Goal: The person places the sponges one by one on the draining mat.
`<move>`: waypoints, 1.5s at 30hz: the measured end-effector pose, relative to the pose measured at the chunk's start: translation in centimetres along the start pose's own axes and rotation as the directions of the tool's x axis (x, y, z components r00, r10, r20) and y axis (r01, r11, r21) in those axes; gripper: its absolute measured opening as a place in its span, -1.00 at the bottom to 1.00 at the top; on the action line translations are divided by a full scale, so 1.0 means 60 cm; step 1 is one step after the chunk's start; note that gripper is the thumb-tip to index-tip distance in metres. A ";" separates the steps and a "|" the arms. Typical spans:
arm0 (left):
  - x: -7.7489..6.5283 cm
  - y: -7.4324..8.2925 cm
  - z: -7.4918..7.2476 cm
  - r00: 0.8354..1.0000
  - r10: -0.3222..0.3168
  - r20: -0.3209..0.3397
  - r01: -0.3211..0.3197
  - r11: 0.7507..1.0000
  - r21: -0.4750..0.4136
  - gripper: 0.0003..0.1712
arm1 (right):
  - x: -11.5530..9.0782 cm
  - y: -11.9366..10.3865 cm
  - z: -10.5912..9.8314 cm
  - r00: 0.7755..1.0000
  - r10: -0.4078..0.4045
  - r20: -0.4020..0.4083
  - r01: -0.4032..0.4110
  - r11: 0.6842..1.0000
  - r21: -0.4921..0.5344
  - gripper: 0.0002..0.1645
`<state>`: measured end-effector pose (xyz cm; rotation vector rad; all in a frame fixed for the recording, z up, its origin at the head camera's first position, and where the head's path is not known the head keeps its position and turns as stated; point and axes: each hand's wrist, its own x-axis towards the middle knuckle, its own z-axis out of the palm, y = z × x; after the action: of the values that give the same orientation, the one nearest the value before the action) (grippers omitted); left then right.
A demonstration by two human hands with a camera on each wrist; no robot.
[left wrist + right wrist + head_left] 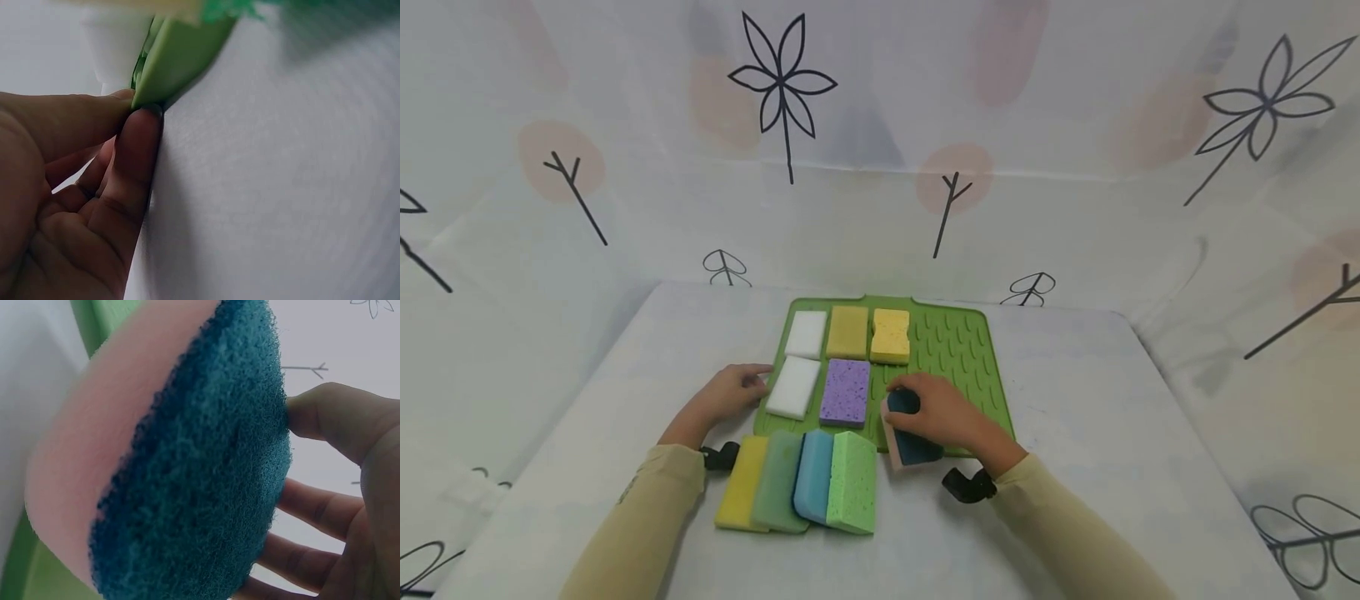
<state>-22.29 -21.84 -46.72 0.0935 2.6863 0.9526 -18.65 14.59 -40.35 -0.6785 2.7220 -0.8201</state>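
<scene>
A ridged green mat [951,350] lies on the white table. My left hand [726,396] pinches its left edge; in the left wrist view, thumb and forefinger meet on the green rim [181,59]. My right hand [943,412] grips a scrub sponge [919,450] at the mat's near edge. The sponge has a pink foam body and a dark blue scouring pad [200,475], tilted in the right wrist view. On the mat sit two white sponges [793,387], a tan sponge [847,332], a yellow notched sponge [891,335] and a speckled purple sponge [846,392].
Between my forearms, in front of the mat, a leaning row holds a yellow sponge [741,487], a pale green sponge [781,492], a blue sponge [814,479] and a bright green sponge [853,483]. White patterned cloth [865,217] rises behind the table and at its sides.
</scene>
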 end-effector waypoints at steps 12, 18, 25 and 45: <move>-0.003 0.002 0.000 1.000 0.008 -0.007 -0.008 1.000 0.008 -0.43 | 0.034 0.005 -0.011 1.000 0.017 -0.006 -0.017 1.000 0.012 -0.44; -0.001 -0.002 0.001 1.000 -0.004 -0.007 0.004 1.000 0.011 -0.44 | 0.048 0.006 -0.014 0.999 0.048 -0.002 -0.048 0.999 0.023 -0.44; 0.000 -0.004 0.002 1.000 0.000 -0.009 0.000 1.000 0.008 -0.43 | 0.065 0.006 -0.010 0.994 0.106 0.025 -0.108 0.993 0.048 -0.45; -0.005 0.001 0.000 1.000 0.018 -0.016 -0.018 1.000 0.009 -0.43 | 0.106 0.005 0.012 0.989 0.149 -0.013 -0.149 0.980 -0.134 -0.40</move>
<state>-22.00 -21.86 -46.59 0.1129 2.7092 0.9511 -24.06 11.37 -41.61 -0.4904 2.8091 -0.6082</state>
